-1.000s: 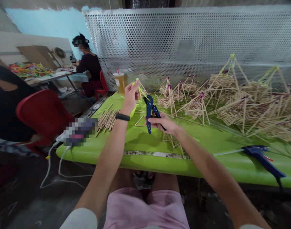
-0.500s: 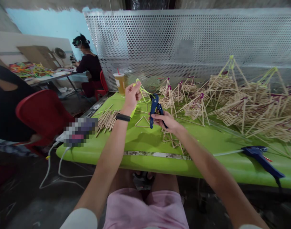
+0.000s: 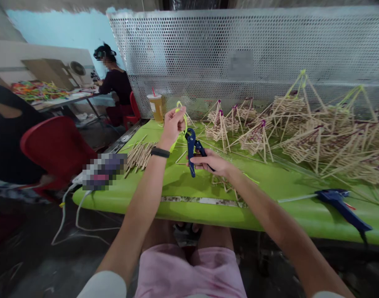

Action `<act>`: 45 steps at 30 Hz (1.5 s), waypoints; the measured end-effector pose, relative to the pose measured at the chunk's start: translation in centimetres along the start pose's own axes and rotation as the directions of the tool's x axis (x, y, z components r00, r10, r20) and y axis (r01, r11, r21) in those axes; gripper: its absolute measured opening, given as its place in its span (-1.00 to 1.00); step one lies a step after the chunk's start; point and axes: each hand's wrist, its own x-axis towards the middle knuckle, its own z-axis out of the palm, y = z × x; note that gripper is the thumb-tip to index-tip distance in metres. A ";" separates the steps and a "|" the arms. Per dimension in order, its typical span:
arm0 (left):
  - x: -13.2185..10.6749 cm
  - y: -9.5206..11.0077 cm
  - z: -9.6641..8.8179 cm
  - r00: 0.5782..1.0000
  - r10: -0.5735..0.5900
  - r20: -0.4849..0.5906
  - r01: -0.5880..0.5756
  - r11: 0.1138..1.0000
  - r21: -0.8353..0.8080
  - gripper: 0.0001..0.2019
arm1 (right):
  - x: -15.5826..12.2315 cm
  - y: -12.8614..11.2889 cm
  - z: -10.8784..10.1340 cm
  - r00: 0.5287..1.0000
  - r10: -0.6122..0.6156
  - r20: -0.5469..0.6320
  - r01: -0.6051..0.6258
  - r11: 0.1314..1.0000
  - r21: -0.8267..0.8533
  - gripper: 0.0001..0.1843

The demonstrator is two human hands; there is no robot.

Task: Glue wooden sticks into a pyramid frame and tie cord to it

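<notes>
My left hand (image 3: pixel 173 125), with a black band at the wrist, pinches a looped yellow-green cord (image 3: pixel 185 122) above the table. My right hand (image 3: pixel 213 161) is wrapped round a blue-handled hand cutter (image 3: pixel 191 156), whose curved head is raised against the hanging cord just below my left fingers. Whether the jaws have closed on the cord I cannot make out. Thin wooden sticks (image 3: pixel 140 156) lie in a bundle left of my hands. Beneath the right forearm is a joined stick frame (image 3: pixel 225 184), partly hidden. A short strand of cord (image 3: pixel 250 179) lies beside that forearm.
Several stick pyramids (image 3: pixel 320 145) are heaped across the right side of the green table (image 3: pixel 270 215). A blue glue gun (image 3: pixel 341 203) lies at the front right. A drink cup (image 3: pixel 157 108) stands at the back, before a perforated metal panel (image 3: pixel 192 54). A co-worker (image 3: pixel 118 89) sits far left.
My right hand has moved the cutter left and slightly down, closer to my left hand. The hanging loop looks shorter, and a cord strand now shows on the table right of my right hand.
</notes>
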 end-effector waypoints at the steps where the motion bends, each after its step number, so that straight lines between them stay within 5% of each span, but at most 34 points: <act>1: -0.1 -0.1 0.0 1.000 -0.013 0.022 0.013 1.000 0.001 -0.33 | 0.0 0.0 0.0 1.000 0.005 -0.001 -0.005 1.000 0.002 -0.56; 24: 0.2 -0.3 -1.0 0.999 -0.047 0.010 0.046 0.996 0.074 -0.33 | 0.0 -0.2 -0.3 1.000 -0.024 0.014 0.023 0.999 0.035 -0.62; 34: 0.4 -0.5 -1.5 0.997 -0.020 0.069 0.017 0.999 0.036 -0.29 | 0.3 -0.2 -0.5 0.995 -0.031 -0.095 0.034 0.999 0.031 -0.73; 45: 0.5 -0.5 -1.8 0.998 -0.006 0.068 0.002 0.999 0.052 -0.35 | 0.9 -0.2 -1.1 0.984 -0.089 -0.154 0.108 0.987 0.120 -0.61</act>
